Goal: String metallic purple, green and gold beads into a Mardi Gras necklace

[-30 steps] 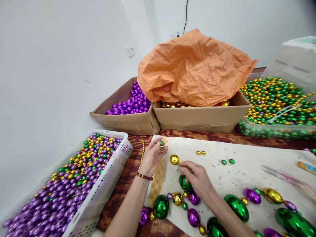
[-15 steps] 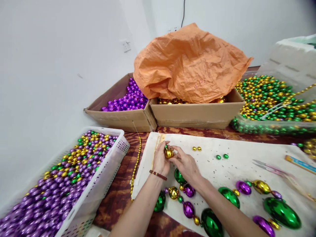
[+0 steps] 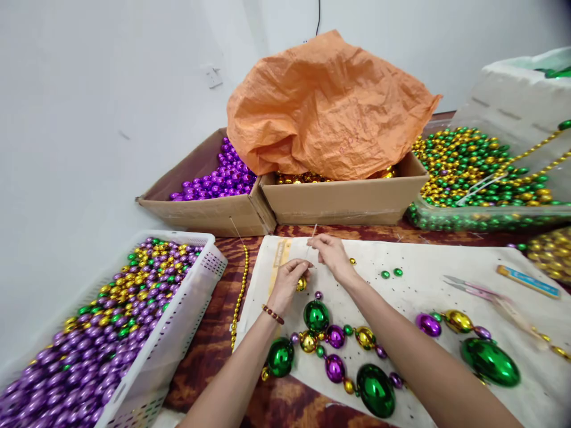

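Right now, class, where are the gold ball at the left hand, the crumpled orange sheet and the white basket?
Gold ball (image 3: 302,284), head view: middle of the part that shows.
Orange sheet (image 3: 332,113), head view: middle of its crumpled face.
White basket (image 3: 178,330), head view: side wall, below the rim.

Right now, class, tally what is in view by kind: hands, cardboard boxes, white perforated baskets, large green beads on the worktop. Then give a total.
Hands: 2
Cardboard boxes: 2
White perforated basket: 1
Large green beads: 4
Total: 9
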Action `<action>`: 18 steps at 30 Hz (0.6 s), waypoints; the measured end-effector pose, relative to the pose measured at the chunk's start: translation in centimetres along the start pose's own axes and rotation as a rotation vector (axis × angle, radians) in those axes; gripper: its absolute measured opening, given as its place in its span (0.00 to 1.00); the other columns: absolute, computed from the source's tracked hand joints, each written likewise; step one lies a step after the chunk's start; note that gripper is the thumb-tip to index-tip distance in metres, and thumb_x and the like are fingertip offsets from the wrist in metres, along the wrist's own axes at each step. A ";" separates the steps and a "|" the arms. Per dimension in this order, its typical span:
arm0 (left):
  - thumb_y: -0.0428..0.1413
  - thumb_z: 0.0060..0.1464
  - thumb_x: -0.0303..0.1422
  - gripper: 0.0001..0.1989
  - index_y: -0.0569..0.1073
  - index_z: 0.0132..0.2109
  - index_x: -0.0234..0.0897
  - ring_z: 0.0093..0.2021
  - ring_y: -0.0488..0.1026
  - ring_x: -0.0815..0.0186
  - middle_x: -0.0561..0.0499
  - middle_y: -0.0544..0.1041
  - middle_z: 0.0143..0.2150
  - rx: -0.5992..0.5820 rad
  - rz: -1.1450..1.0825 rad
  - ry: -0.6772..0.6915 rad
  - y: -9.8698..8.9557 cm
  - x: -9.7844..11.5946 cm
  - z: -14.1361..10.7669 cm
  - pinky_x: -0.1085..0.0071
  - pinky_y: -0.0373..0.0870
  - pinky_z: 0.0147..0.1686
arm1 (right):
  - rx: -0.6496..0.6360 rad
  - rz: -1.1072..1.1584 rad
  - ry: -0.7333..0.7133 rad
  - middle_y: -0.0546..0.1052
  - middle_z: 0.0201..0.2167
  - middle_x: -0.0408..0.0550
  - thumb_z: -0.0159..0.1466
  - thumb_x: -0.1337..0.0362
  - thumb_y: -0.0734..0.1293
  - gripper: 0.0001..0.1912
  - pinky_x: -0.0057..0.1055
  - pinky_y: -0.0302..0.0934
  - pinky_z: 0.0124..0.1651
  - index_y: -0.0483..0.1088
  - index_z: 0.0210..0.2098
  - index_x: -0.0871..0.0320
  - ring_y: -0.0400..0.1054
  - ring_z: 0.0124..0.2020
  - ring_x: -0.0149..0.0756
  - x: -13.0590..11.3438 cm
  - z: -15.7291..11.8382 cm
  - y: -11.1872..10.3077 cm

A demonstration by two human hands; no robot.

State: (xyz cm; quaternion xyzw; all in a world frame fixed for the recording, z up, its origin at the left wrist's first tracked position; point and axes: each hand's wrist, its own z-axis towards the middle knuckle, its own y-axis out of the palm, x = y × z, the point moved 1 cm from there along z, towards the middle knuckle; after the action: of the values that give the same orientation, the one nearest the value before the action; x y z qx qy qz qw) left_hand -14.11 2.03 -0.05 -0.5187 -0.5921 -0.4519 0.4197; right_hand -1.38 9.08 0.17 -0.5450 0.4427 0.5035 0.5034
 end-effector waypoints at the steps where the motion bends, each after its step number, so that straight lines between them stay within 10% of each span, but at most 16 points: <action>1: 0.59 0.51 0.40 0.12 0.78 0.34 0.33 0.25 0.67 0.70 0.52 0.73 0.24 -0.011 0.021 0.000 -0.2 0.0 -0.1 0.75 0.59 0.24 | 0.055 -0.007 0.000 0.72 0.22 0.42 0.60 0.53 0.60 0.17 0.24 0.54 0.18 0.71 0.31 0.61 0.59 0.15 0.26 0.0 0.1 -0.6; 7: 0.60 0.50 0.37 0.10 0.79 0.31 0.34 0.31 0.70 0.67 0.49 0.77 0.28 -0.001 0.077 0.016 -1.8 0.1 -1.2 0.73 0.63 0.34 | 0.204 -0.216 -0.071 0.70 0.21 0.43 0.67 0.50 0.51 0.23 0.26 0.56 0.23 0.69 0.38 0.61 0.62 0.19 0.31 -1.1 0.1 -6.6; 18: 0.60 0.51 0.40 0.12 0.77 0.33 0.34 0.39 0.75 0.63 0.45 0.79 0.36 0.102 0.003 -0.024 -4.4 0.3 -2.1 0.66 0.69 0.44 | -0.333 -0.945 -0.102 0.78 0.32 0.51 0.62 0.65 0.61 0.11 0.30 0.52 0.35 0.74 0.27 0.58 0.71 0.35 0.40 1.0 -4.2 -6.7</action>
State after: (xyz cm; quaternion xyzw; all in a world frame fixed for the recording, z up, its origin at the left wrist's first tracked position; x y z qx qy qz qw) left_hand -18.44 -0.16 0.26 -0.5030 -0.6185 -0.4141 0.4392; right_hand 5.74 5.60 -0.17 -0.7335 0.0361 0.3105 0.6036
